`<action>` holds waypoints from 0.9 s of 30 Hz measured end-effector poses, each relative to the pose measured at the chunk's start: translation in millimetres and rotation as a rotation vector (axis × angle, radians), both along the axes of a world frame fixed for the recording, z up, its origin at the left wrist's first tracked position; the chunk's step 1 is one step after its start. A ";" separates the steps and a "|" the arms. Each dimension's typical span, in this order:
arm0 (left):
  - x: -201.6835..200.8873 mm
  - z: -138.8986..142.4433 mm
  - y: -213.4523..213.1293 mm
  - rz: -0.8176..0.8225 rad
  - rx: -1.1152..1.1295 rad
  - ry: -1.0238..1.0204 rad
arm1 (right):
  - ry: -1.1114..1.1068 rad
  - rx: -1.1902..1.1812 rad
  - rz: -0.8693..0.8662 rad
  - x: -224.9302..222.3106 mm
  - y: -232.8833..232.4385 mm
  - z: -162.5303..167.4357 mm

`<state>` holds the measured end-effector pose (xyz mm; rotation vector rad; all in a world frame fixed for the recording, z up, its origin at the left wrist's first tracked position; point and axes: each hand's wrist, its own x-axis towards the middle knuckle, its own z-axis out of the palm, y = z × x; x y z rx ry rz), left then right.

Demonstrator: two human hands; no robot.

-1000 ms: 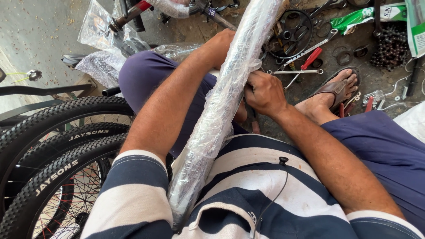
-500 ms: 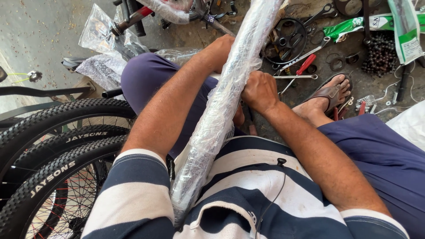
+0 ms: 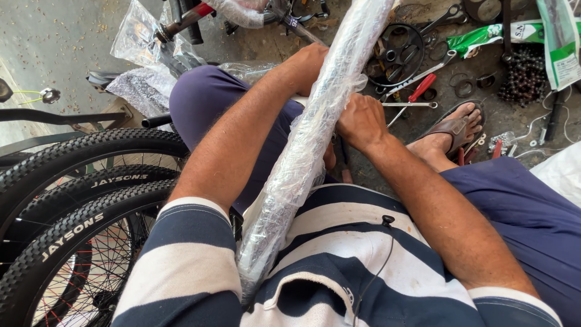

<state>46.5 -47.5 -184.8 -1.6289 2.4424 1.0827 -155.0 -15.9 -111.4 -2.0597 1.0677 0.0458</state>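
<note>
A long bicycle part wrapped in clear plastic (image 3: pixel 315 133) leans from my chest up and away to the top of the view. My left hand (image 3: pixel 308 63) is closed around it from the left, about halfway up. My right hand (image 3: pixel 362 121) grips it from the right, a little lower, fingers curled on the plastic. I sit on the ground in a striped shirt and dark blue trousers, the wrapped part resting between my knees.
Three black bicycle tyres (image 3: pixel 78 181) with spoked wheels stand at the left. Tools lie on the floor ahead: a red-handled screwdriver (image 3: pixel 417 91), spanners, black rings (image 3: pixel 399 54), a heap of dark beads (image 3: pixel 523 75), green-and-white packets (image 3: pixel 560 42). My sandalled foot (image 3: pixel 451 130) is at the right.
Both hands keep their hold on the wrapped part. My right hand has slid slightly up along the plastic; the view has shifted a little.
</note>
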 end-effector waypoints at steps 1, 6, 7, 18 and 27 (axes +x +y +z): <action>-0.1 -1.6 0.3 0.018 0.034 -0.005 | 0.055 0.052 -0.027 1.5 -0.8 0.0; 2.2 -12.2 1.0 -0.085 -0.215 -0.005 | 0.043 -0.195 0.193 2.9 0.4 -4.1; 2.4 -14.3 1.8 -0.103 -0.290 0.019 | 0.051 -0.186 0.199 2.4 1.5 -5.4; 3.1 -2.8 6.3 0.126 0.020 0.088 | 0.014 -0.076 0.006 2.0 2.6 -7.3; -3.5 31.4 10.2 0.491 0.363 0.232 | 0.023 -0.174 0.098 0.4 3.8 -28.7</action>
